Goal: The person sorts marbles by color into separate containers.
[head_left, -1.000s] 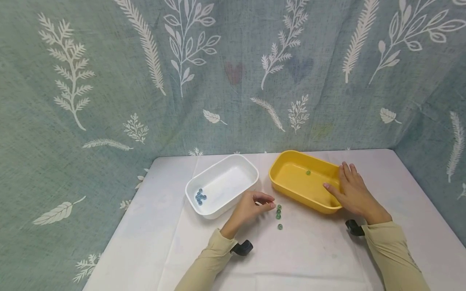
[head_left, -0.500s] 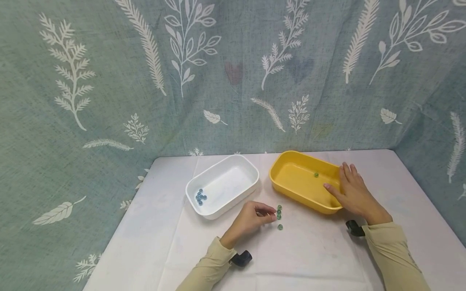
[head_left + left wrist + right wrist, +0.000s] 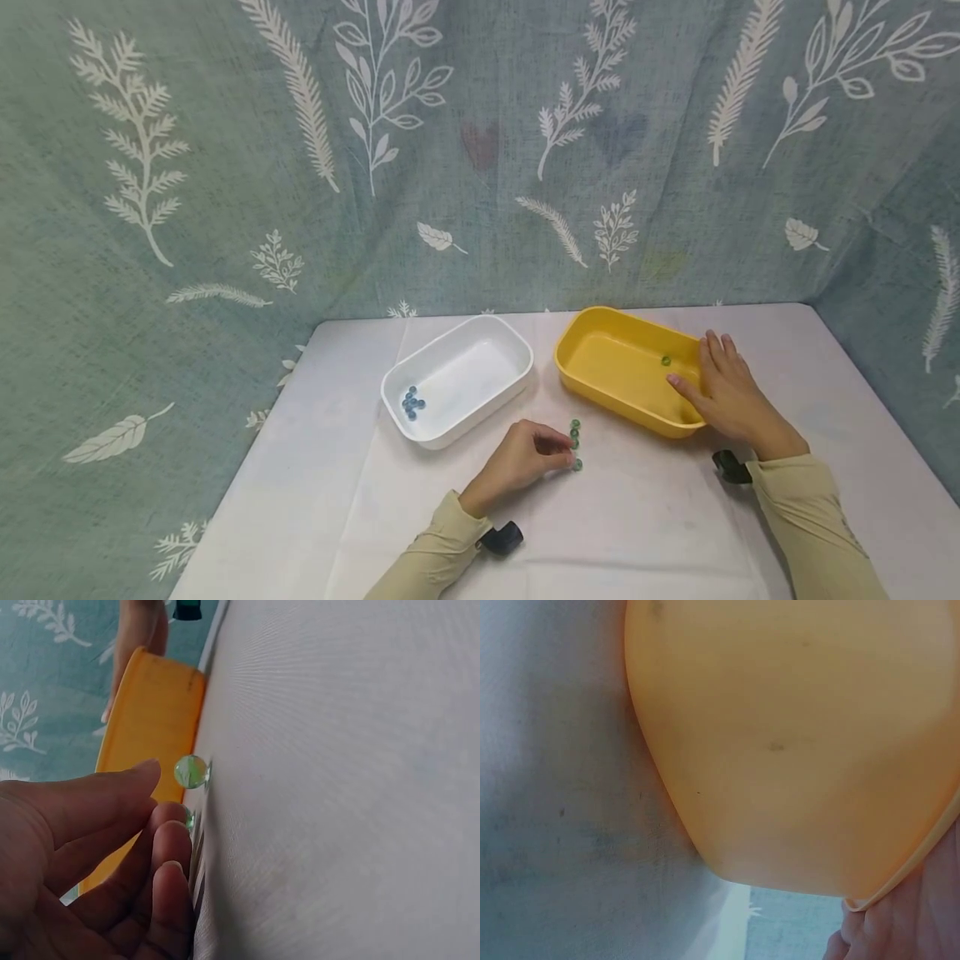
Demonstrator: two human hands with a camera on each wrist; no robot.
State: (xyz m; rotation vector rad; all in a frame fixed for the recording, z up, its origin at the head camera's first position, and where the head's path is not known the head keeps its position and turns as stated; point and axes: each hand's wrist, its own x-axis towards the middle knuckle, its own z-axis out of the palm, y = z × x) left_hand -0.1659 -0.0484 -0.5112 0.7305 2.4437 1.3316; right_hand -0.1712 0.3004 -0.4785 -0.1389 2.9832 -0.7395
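My left hand (image 3: pixel 521 462) is at a short row of green glass marbles (image 3: pixel 575 424) on the white cloth. Its thumb and fingertips are bent close together beside the marbles. In the left wrist view one marble (image 3: pixel 191 772) lies just past the thumb tip, and another (image 3: pixel 189 818) is partly hidden behind the fingers; I see nothing between the fingertips. My right hand (image 3: pixel 738 404) holds the right end of the yellow tray (image 3: pixel 622 407), thumb over the rim and fingers along the outside. A single green marble (image 3: pixel 666 361) lies inside this tray.
Left of the yellow tray stands a white tray (image 3: pixel 472 367) with several blue marbles (image 3: pixel 412 403) in its near left corner. A leaf-patterned curtain (image 3: pixel 480 208) hangs behind the table. Black wrist cameras sit under both sleeves.
My left hand has moved toward me along the row, down to the nearest marbles. The marble in the yellow tray has rolled right, toward my right hand, which stays in place.
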